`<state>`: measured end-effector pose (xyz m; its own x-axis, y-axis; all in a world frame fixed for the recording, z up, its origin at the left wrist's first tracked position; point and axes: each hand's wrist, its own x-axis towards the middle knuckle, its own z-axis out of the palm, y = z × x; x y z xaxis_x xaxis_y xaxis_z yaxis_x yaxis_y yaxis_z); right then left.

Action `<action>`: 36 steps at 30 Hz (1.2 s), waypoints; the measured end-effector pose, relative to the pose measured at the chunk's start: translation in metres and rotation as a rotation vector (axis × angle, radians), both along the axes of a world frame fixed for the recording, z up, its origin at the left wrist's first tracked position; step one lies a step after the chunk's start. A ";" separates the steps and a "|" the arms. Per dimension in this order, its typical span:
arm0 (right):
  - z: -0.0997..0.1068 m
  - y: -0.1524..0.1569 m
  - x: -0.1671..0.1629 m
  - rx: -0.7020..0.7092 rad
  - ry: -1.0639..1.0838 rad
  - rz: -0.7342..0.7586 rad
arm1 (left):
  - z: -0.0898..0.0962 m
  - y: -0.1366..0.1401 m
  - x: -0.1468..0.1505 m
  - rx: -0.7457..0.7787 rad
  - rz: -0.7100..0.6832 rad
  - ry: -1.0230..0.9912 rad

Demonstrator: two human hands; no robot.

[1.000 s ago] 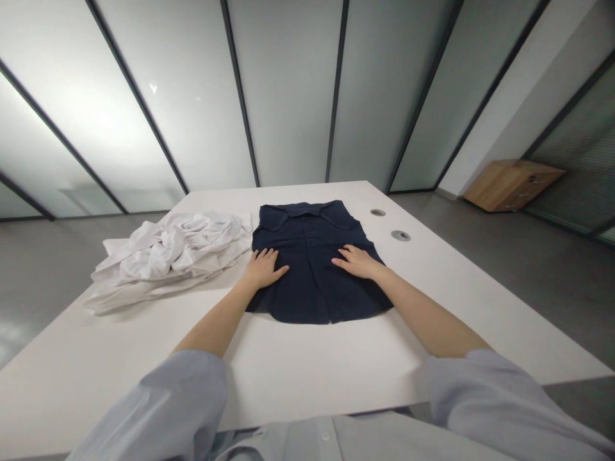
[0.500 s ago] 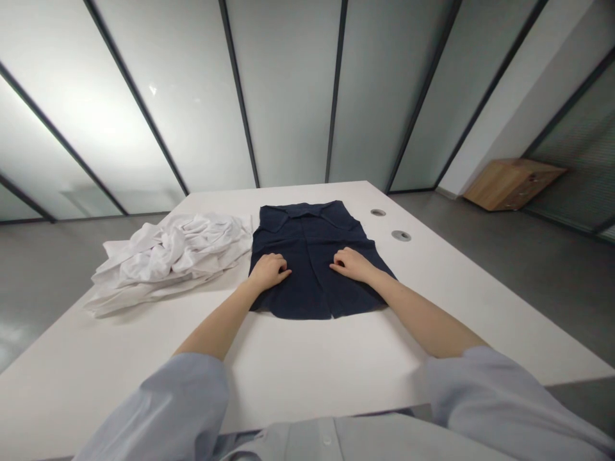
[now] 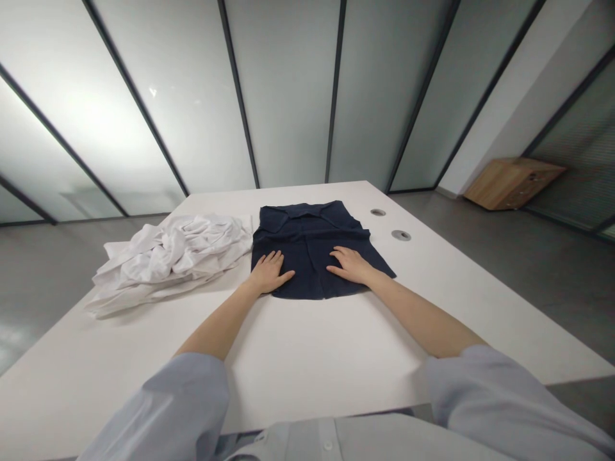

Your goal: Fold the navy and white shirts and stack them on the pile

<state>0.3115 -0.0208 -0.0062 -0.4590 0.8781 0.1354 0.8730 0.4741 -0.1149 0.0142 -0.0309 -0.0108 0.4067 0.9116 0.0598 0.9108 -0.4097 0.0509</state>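
Observation:
A dark navy garment (image 3: 310, 256) lies on the white table in front of me, a ridge of cloth running across its middle. Its exact kind is hard to tell; the far end shows a collar-like shape. My left hand (image 3: 270, 271) rests flat on its near left part, fingers stretched out and thumb apart. On the near right part lies my right hand (image 3: 350, 265), palm down, fingers spread. Both hands press on the cloth without gripping it. To the left sits a crumpled heap of white cloth (image 3: 177, 253).
The white table (image 3: 327, 358) reaches toward a frosted glass partition (image 3: 288, 96). Two round grommets, a far one (image 3: 378, 212) and a nearer one (image 3: 401, 235), are set in its right side. A wooden cabinet (image 3: 509, 182) stands on the floor at the right.
My fingers have gone from curled to stretched out flat. The garment's near edge has moved away from me, and the fold across its middle is more raised.

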 end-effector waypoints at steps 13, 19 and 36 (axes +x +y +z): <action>0.011 -0.006 -0.004 -0.054 0.025 0.173 | 0.009 -0.002 0.001 0.139 -0.044 -0.095; -0.007 0.001 -0.001 -0.160 -0.021 0.073 | -0.001 -0.002 -0.003 -0.021 0.011 -0.029; 0.008 0.005 0.007 0.102 -0.016 -0.047 | 0.005 0.008 -0.012 0.131 0.011 -0.153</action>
<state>0.3185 -0.0160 0.0013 -0.4208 0.8806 0.2177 0.8957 0.4414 -0.0540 0.0027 -0.0232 -0.0060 0.3742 0.8961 0.2387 0.9007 -0.4124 0.1362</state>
